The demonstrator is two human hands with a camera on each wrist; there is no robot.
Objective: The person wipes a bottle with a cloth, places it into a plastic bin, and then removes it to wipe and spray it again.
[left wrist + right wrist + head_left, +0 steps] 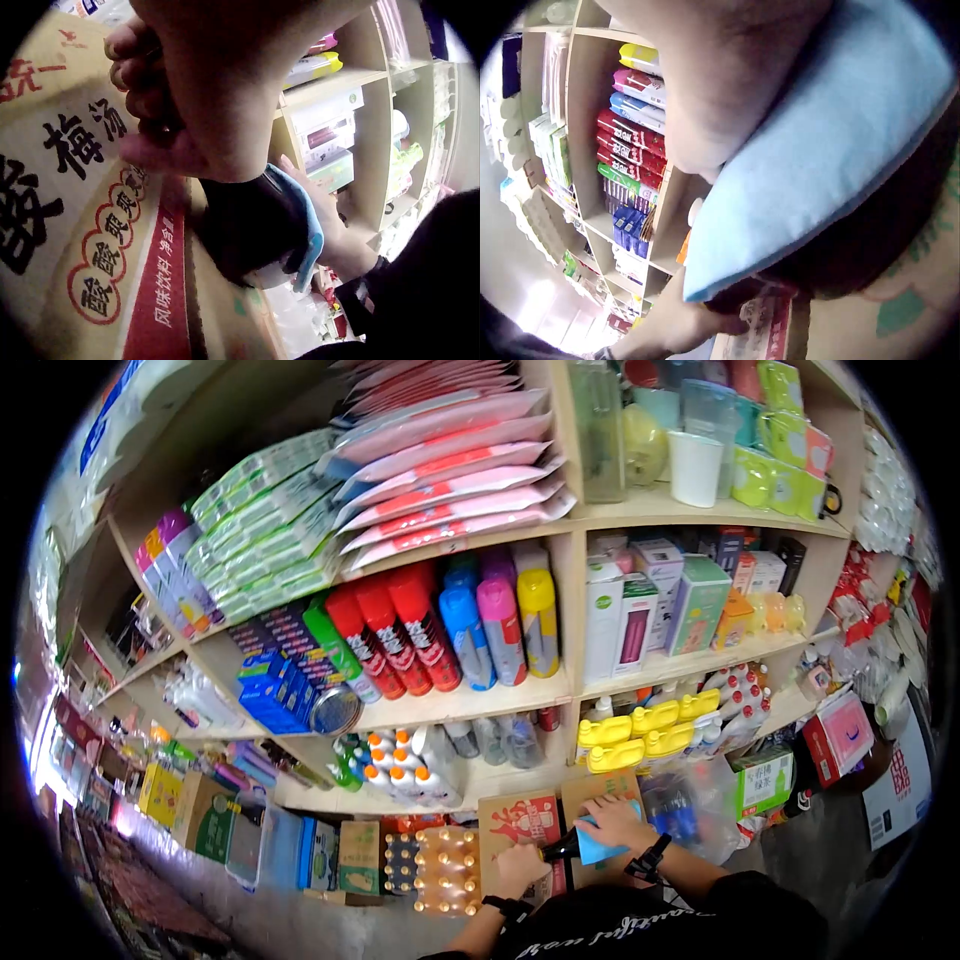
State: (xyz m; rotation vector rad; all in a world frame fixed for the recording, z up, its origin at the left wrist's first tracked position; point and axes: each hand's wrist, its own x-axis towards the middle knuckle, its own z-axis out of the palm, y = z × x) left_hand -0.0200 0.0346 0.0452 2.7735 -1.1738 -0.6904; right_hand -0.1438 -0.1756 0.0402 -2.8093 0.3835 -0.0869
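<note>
Left hand (520,865) closest to lens, fingers (139,97) curled tight round the near end of a black object (562,850); can't tell what it is. Right hand (612,822) lies flat on top, fingers (300,176) near straight, pressing, not pinching.

Shelving (560,690) rises well beyond both sets of fingertips, with spray cans (430,625) far above them. Printed carton (520,822) sits directly under the left fingers, touching the knuckles. The black object runs from the left fingers to beneath the right palm. Blue cloth (597,850) is sandwiched between the right fingers and the black object, its edge drooping past the fingertips.

Cloth looks soft, light and limp, likely to bunch or slide. Best held by flat palm pressure, or a pinch at the hanging edge.
</note>
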